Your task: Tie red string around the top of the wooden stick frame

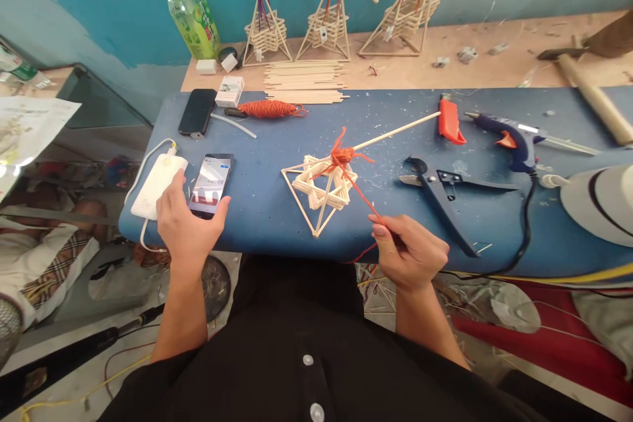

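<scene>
Left hand [190, 221], fingers parted, is framing a lit phone [210, 188], contact unclear. A stick model [329, 200] is sitting at centre, near the blue worktop's [262, 214] near edge. At right, the right hand [410, 250] is pinching the model's orange yarn [342, 157]; too hard a tug could topple the frame.

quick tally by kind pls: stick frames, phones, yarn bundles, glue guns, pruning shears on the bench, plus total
Stick frames: 4
Phones: 2
Orange yarn bundle: 1
Glue gun: 1
Pruning shears: 1
Total: 9
</scene>
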Action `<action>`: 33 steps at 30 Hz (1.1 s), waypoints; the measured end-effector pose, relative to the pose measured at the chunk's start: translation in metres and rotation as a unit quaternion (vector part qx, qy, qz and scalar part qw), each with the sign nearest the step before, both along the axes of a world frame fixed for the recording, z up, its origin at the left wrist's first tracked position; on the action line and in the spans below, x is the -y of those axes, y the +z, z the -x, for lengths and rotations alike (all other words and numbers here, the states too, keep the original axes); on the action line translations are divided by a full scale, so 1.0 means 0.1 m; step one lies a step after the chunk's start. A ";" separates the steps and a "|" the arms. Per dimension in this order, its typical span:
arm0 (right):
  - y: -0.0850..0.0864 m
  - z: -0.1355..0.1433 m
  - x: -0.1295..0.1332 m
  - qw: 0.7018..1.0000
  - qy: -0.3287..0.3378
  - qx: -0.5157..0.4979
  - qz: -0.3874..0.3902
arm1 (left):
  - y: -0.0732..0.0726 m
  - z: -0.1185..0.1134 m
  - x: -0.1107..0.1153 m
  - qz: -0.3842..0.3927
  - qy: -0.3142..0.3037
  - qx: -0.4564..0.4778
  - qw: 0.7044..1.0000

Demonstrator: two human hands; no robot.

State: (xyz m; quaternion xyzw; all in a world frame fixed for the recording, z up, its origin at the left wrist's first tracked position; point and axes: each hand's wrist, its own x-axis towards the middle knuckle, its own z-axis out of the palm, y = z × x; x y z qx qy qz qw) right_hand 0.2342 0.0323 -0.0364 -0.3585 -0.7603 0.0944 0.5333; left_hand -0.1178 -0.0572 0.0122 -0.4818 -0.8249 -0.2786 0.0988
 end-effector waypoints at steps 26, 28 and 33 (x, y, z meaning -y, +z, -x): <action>-0.02 -0.11 0.05 0.994 0.057 0.087 0.024 | 0.21 -1.12 -0.82 -0.244 -0.382 0.147 0.879; -0.01 -0.13 0.07 0.995 0.054 0.075 0.030 | 0.24 -1.19 -0.92 -0.264 -0.399 0.161 0.863; 0.00 -0.15 0.07 0.996 0.047 0.077 0.027 | 0.33 -1.21 -1.03 -0.305 -0.404 0.115 0.855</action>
